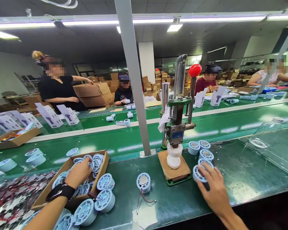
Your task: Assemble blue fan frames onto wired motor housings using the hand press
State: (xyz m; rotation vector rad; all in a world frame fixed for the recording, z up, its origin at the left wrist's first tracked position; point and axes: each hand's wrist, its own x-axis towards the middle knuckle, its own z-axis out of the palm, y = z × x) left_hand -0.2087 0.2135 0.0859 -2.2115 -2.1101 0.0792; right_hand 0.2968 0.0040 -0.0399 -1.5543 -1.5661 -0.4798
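My left hand [78,174], a black watch on its wrist, reaches into a cardboard box [106,161] of light-blue slotted plastic rings [97,163]. Its fingers are bent together on a ring at the far side; the fingertips are partly hidden. My right hand [214,189] curls its fingers over a light-blue round fan housing [197,174] on the bench, right of the hand press. Several similar housings [194,147] stand just behind that hand. Between box and press sits another housing [143,181], with a silver disc in its centre and red and black wires trailing forward.
A hand press [177,135] with a red ball handle [195,70] stands mid-bench, white round pads above its base. More housings [105,200] crowd the box. Wired discs [19,195] lie at left, a clear plastic container [276,137] at right. Several people work beyond the green conveyor [220,119].
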